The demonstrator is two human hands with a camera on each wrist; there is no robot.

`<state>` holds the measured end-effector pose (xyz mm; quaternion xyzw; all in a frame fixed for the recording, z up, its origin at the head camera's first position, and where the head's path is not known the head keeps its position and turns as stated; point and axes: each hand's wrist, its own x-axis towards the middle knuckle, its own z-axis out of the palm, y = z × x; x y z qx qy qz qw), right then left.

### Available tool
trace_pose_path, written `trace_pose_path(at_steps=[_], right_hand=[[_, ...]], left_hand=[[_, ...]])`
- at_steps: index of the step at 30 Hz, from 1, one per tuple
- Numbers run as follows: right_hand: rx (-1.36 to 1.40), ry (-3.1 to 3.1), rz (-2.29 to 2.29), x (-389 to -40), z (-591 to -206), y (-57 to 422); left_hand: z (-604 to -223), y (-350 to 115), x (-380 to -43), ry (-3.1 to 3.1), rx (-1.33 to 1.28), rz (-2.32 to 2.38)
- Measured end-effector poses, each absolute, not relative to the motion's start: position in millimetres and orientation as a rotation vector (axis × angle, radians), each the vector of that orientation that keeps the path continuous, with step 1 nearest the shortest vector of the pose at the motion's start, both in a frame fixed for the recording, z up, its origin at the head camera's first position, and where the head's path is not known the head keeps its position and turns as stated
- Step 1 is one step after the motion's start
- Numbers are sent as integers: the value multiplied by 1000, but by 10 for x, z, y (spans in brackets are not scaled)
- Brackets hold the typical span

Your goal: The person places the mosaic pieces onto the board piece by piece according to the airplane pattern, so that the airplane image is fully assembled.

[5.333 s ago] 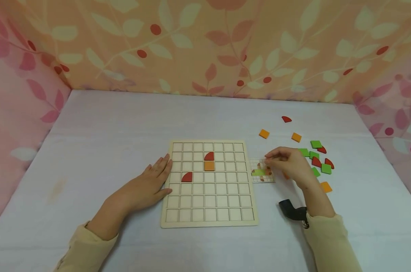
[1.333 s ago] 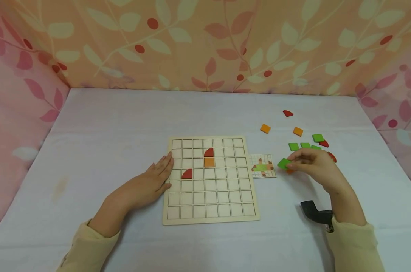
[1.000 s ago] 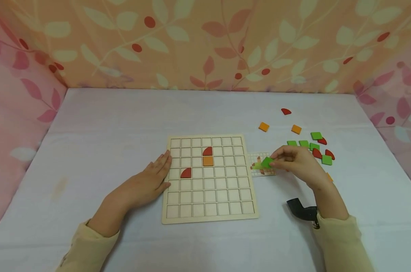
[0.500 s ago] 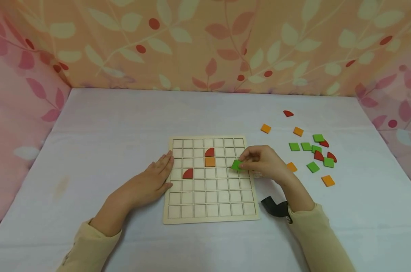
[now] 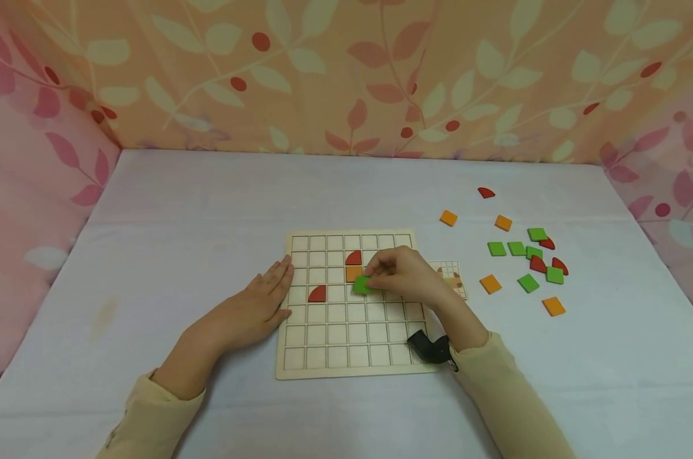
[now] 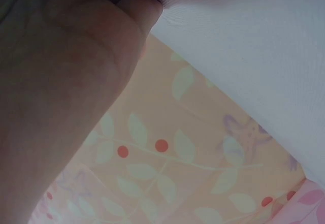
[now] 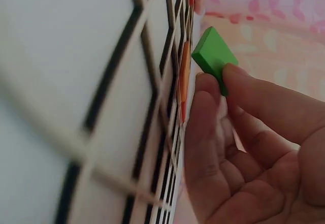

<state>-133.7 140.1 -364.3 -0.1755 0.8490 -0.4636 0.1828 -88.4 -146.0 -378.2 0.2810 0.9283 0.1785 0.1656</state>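
Note:
A pale wooden grid board (image 5: 317, 372) lies on the white cloth. My right hand (image 5: 406, 277) pinches a green square tile (image 7: 216, 51) between thumb and fingers, close over the board. In the head view that tile overlaps the lower part of an orange square tile (image 5: 354, 273) set in a cell. Above the orange one sits a red quarter-circle tile (image 5: 354, 257); a second red quarter-circle tile (image 5: 317, 294) lies farther left and lower. My left hand (image 5: 251, 310) rests flat with straight fingers at the board's left edge.
A small printed pattern card (image 5: 461, 280) lies at the board's right side, partly hidden by my right hand. Farther right are scattered loose green tiles (image 5: 496, 249), orange tiles (image 5: 490, 284) and red tiles (image 5: 486, 192). Patterned curtains (image 5: 375, 83) enclose the table's back and sides.
My right hand picked up a green tile from the loose ones and carried it left, past the card, to over the board's middle. The left hand has stayed at the board's edge.

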Motion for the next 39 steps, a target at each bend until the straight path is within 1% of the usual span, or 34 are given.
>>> trace_pose_path(at_steps=[6, 14, 29, 39], right_hand=[[-563, 2386, -1255, -1382, -3628, 1231], [-558, 2350, -1205, -1447, -3623, 1049], [-566, 2414, -1025, -1469, -3599, 966], [-529, 2414, -993, -1470, -3602, 983]], left_hand=[[-3772, -1471, -880, 2651, 797, 500], [-3757, -1469, -880, 2649, 793, 509], [-3774, -1457, -886, 2649, 791, 509], [-3759, -1453, -868, 2649, 797, 531]])
